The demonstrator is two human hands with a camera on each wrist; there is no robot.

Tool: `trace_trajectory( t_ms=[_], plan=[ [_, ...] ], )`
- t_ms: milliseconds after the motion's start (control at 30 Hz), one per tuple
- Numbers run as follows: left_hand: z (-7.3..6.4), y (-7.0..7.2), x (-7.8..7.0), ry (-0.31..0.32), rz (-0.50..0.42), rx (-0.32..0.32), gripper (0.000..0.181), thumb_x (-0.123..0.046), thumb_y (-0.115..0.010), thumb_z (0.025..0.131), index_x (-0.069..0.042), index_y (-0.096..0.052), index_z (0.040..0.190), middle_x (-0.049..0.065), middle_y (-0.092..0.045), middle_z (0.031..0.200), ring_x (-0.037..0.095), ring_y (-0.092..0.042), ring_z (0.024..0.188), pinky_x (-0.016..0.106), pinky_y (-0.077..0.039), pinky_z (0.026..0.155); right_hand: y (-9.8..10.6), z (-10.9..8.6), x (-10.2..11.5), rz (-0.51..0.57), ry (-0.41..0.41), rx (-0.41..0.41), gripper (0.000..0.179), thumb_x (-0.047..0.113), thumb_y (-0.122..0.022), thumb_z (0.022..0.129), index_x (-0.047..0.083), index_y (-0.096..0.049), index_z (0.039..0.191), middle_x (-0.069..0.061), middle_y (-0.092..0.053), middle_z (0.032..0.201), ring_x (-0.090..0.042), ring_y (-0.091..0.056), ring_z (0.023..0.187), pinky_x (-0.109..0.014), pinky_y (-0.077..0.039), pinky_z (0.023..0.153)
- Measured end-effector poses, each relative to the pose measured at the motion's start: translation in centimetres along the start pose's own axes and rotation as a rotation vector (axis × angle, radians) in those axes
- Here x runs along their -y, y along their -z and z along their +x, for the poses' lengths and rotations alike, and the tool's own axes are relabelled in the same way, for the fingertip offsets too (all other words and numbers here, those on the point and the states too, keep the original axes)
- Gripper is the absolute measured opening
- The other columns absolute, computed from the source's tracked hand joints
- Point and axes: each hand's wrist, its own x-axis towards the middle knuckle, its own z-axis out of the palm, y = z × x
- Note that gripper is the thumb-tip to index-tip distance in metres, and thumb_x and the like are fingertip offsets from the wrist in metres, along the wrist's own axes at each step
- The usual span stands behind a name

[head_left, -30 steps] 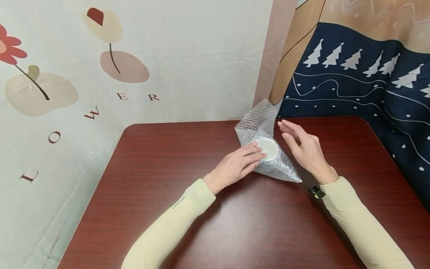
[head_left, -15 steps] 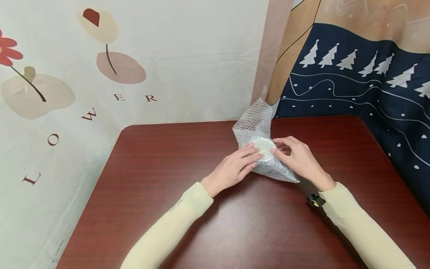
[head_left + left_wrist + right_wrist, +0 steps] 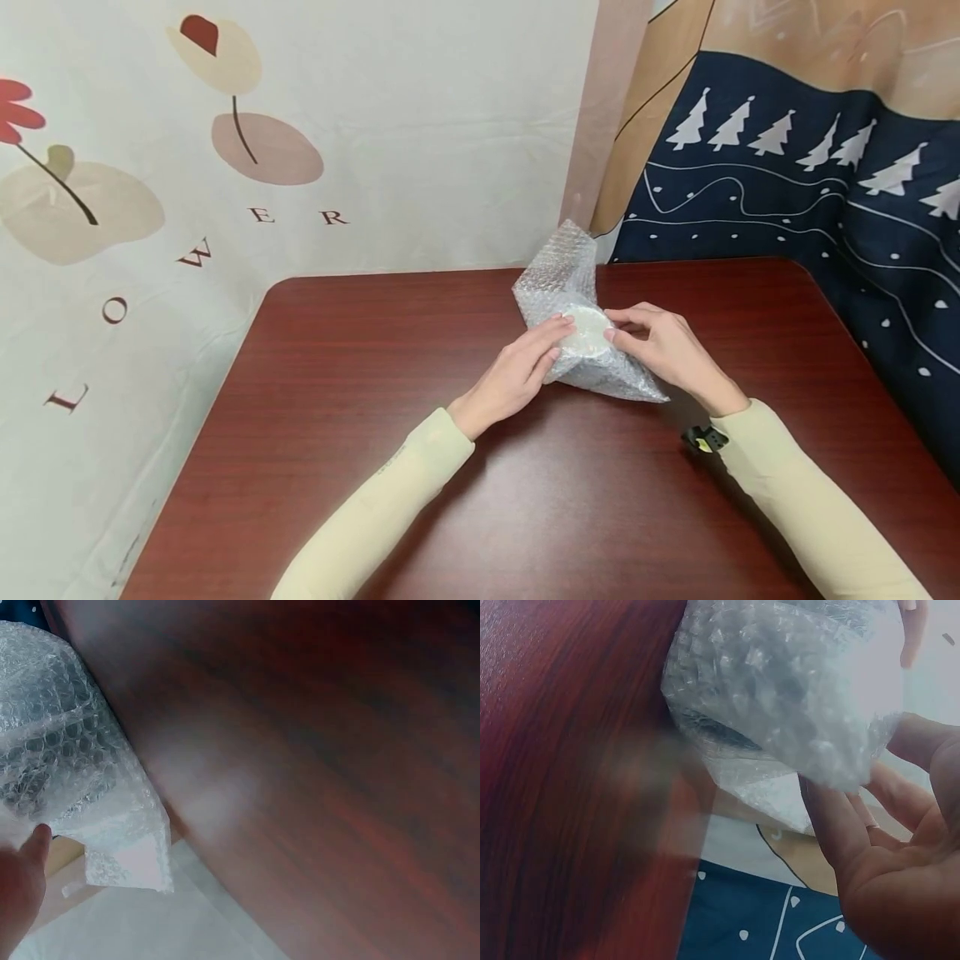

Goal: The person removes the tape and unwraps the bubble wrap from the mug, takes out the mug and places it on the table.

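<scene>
Bubble wrap (image 3: 611,375) covers an object with a round, pale top (image 3: 588,332); its lower part is hidden under the wrap. A loose flap points toward the wall and a pointed end lies toward the right. My left hand (image 3: 517,367) lays nearly straight fingers on the near left side of the bundle. On the right side my right hand (image 3: 667,343) holds the rim between thumb and fingers. The right wrist view shows the wrap (image 3: 780,690) with the right thumb and fingers (image 3: 836,825) around its edge. In the left wrist view only one fingertip (image 3: 39,840) meets the wrap.
The bundle stands on a reddish-brown wooden table (image 3: 360,350), near its far edge. A pale printed cloth (image 3: 450,142) hangs behind, and a navy cloth with white trees (image 3: 750,200) hangs at the right. A black band (image 3: 705,438) sits at the right wrist.
My right hand has come in from the right and now holds the bundle's rim. The left fingers have slid back from the top toward its left side.
</scene>
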Motion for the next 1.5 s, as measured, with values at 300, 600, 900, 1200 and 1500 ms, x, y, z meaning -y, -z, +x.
trace_trajectory(
  t_ms=[300, 600, 900, 1200, 1500],
  plan=[
    [0.2, 0.3, 0.5, 0.082, 0.006, 0.055, 0.062, -0.021, -0.052, 0.107, 0.000, -0.031, 0.161, 0.013, -0.031, 0.168, 0.023, -0.026, 0.155, 0.047, -0.026, 0.124, -0.2, -0.1, 0.3, 0.017, -0.014, -0.006, 0.033, 0.018, -0.071, 0.099, 0.004, -0.072, 0.129, -0.014, -0.071, 0.123, -0.029, -0.067, 0.107, -0.048, -0.054, 0.091],
    [0.7, 0.4, 0.8, 0.217, -0.035, 0.136, 0.072, -0.032, -0.051, 0.102, -0.011, -0.022, 0.165, 0.004, -0.031, 0.168, 0.011, -0.028, 0.153, 0.029, -0.024, 0.123, 0.5, 0.0, 1.6, 0.024, -0.138, 0.058, 0.032, 0.023, -0.070, 0.099, 0.005, -0.071, 0.126, -0.017, -0.072, 0.120, -0.031, -0.070, 0.105, -0.052, -0.056, 0.093],
    [0.8, 0.3, 1.1, 0.258, -0.104, 0.105, 0.066, -0.025, -0.057, 0.099, -0.020, -0.034, 0.160, -0.002, -0.043, 0.162, 0.009, -0.045, 0.142, 0.031, -0.037, 0.116, 0.6, 0.6, 2.0, -0.026, -0.151, 0.046, 0.031, 0.031, -0.074, 0.096, 0.007, -0.075, 0.115, -0.012, -0.076, 0.105, -0.025, -0.070, 0.093, -0.041, -0.055, 0.082],
    [1.1, 0.2, 1.2, 0.249, -0.145, 0.109, 0.063, -0.019, -0.058, 0.099, -0.015, -0.033, 0.157, 0.004, -0.043, 0.162, 0.006, -0.037, 0.147, 0.026, -0.029, 0.120, 0.6, 0.6, 1.9, -0.012, -0.162, 0.013, 0.018, 0.024, -0.071, 0.097, 0.008, -0.074, 0.104, -0.010, -0.074, 0.097, -0.025, -0.064, 0.087, -0.038, -0.051, 0.076],
    [1.0, 0.2, 1.5, 0.241, -0.153, 0.117, 0.063, -0.019, -0.057, 0.101, -0.014, -0.030, 0.157, 0.001, -0.040, 0.164, 0.006, -0.035, 0.148, 0.028, -0.028, 0.121, 0.5, 0.0, 1.3, 0.077, -0.173, 0.004, 0.018, 0.023, -0.069, 0.100, 0.006, -0.071, 0.107, -0.016, -0.072, 0.109, -0.029, -0.071, 0.099, -0.047, -0.055, 0.091]
  ],
)
